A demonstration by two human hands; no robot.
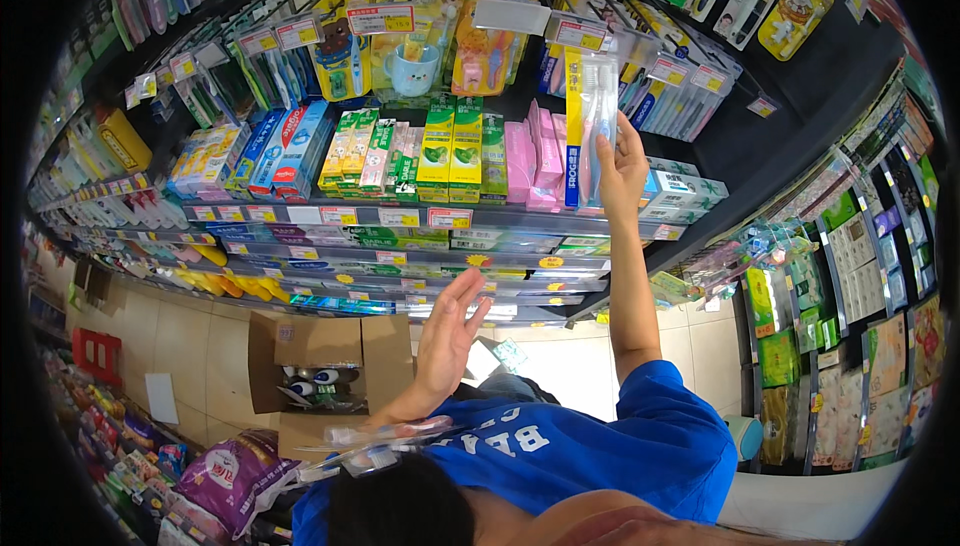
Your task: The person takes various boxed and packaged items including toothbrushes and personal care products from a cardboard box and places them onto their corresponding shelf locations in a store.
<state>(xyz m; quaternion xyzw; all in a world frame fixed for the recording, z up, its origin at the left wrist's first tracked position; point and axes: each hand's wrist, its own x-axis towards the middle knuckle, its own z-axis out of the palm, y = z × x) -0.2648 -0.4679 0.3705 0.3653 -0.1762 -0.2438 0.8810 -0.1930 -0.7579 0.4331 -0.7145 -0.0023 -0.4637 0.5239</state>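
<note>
My right hand (624,167) grips the lower right edge of a blister pack of toothbrushes (596,88) with a yellow and blue card. The pack hangs upright in front of the hook row, its top close to a price tag holder (579,33); whether it is on the hook cannot be seen. Raised before the lower shelves, my left hand (448,336) holds nothing, its thumb apart from the fingers. Several clear toothbrush packs (375,456) rest against my left arm, near the elbow.
Toothpaste boxes (452,148) line the shelf below the hooks. An open cardboard box (319,340) with small goods inside stands on the tiled floor. A purple bag (232,475) lies at lower left. Another stocked shelf (855,306) stands at right.
</note>
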